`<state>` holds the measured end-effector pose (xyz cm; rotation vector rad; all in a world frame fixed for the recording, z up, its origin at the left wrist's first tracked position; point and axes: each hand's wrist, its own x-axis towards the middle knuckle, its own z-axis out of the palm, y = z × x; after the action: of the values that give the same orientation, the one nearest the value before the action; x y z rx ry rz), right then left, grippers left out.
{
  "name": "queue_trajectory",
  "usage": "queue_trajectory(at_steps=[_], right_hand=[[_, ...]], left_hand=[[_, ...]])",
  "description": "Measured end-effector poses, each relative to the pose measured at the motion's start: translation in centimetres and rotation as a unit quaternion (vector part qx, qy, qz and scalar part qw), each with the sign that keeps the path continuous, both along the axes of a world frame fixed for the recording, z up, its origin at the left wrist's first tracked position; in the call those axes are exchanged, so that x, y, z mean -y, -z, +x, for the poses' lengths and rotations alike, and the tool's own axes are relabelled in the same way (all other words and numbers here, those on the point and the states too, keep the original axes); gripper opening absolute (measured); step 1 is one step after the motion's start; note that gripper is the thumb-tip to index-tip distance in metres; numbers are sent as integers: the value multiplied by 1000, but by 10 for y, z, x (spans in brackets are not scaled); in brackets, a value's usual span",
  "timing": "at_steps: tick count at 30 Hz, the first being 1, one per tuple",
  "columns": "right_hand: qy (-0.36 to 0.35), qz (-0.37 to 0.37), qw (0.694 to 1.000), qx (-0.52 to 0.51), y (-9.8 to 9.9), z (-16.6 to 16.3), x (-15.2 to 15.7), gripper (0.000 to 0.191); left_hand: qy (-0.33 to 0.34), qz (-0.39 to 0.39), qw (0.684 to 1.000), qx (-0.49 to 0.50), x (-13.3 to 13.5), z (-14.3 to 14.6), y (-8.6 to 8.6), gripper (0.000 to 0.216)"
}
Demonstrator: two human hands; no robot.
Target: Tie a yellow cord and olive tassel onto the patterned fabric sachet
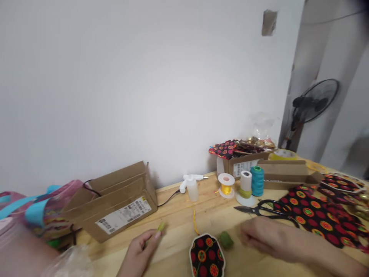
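My left hand (141, 250) is low on the wooden table (178, 215), its fingers pinched on a small yellow-green piece (160, 227). My right hand (268, 236) lies blurred on the table to the right, fingers curled, beside a green tuft (226, 239). Between the hands lies a small patch of black cloth with red and orange circles (206, 256). A short yellow thread (195, 222) lies just above it. Black scissors (263, 209) rest just beyond my right hand.
A cardboard box (115, 204) stands at the left beside a pink and blue bag (31, 211). Behind are a white bottle (191, 186), yellow, white and teal spools (245, 184), a box of patterned scraps (242, 154), patterned cloth (319, 213) and a fan (313, 102).
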<state>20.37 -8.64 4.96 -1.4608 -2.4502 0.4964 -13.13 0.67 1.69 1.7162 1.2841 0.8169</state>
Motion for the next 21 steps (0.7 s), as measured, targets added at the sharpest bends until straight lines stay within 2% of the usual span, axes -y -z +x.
queue_trajectory(at_steps=[3, 5, 7, 8, 9, 10, 12, 14, 15, 16, 18, 21], right_hand=[[-13, -11, 999, -36, -6, 6, -20, 13], [-27, -23, 999, -34, -11, 10, -27, 12], [-32, -45, 998, -27, -15, 15, -26, 12], [-37, -55, 997, -24, -16, 17, -22, 12], [-44, -61, 997, -15, -16, 17, -17, 12], [-52, -60, 997, 4, -16, 15, -12, 11], [-65, -39, 994, 73, -11, 7, -1, 10], [-66, -12, 986, 152, -3, -6, 6, 10], [-63, -5, 982, 176, 3, -13, 7, 13], [-58, -1, 981, 186, 8, -19, 6, 17], [-47, 1, 982, 181, 17, -29, 2, 22], [-28, 0, 986, 165, 22, -34, -8, 21]], left_hand=[[-1, -123, 986, 114, 6, 8, -5, 32], [13, -233, 949, 210, 9, 16, -9, 34], [20, -333, 897, 290, 12, 25, -11, 35], [19, -367, 878, 308, 14, 30, -12, 36], [20, -383, 873, 303, 17, 36, -11, 36], [27, -373, 885, 278, 21, 42, -10, 37], [60, -274, 946, 162, 32, 56, -6, 38], [132, -117, 984, 28, 45, 69, 0, 38], [164, -34, 985, -41, 51, 76, 3, 40], [201, 44, 972, -113, 55, 81, 7, 41], [233, 161, 933, -220, 59, 89, 12, 40], [238, 233, 897, -290, 57, 91, 14, 35]])
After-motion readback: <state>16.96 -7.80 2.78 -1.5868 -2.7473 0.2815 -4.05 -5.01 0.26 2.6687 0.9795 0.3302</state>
